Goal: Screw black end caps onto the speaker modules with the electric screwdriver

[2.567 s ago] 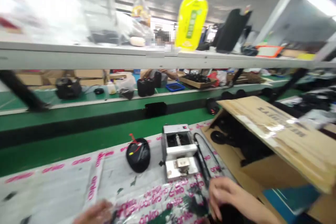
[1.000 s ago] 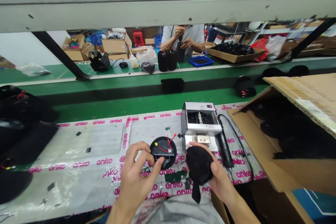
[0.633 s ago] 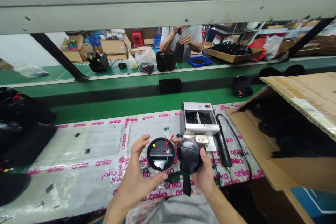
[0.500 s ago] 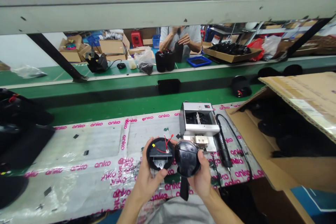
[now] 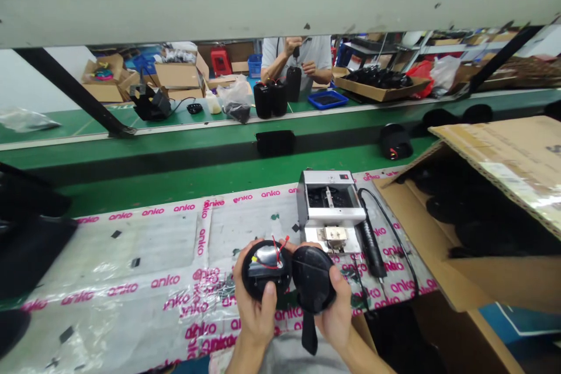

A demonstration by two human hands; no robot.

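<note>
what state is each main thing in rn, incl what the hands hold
Black round housing: open, red wires exposed, held in left hand
Black rounded piece with a tail: held in right hand, tail pointing down
Silver metal machine: standing, power unclear
Black cylindrical corded tool: lying beside the machine
Brown cardboard box: open, dark parts inside

The person's left forearm (image 5: 249,355) and right forearm (image 5: 364,356), both bare, reach in from the near edge and slant toward each other. The left hand (image 5: 256,314) and right hand (image 5: 335,311) are raised side by side, near each other but with a gap between the palms. Each is curled in a grip. The left thumb (image 5: 269,299) lies on the near side, pointing far; the right thumb (image 5: 340,281) runs up along the right side. Most of the fingers are hidden behind.
</note>
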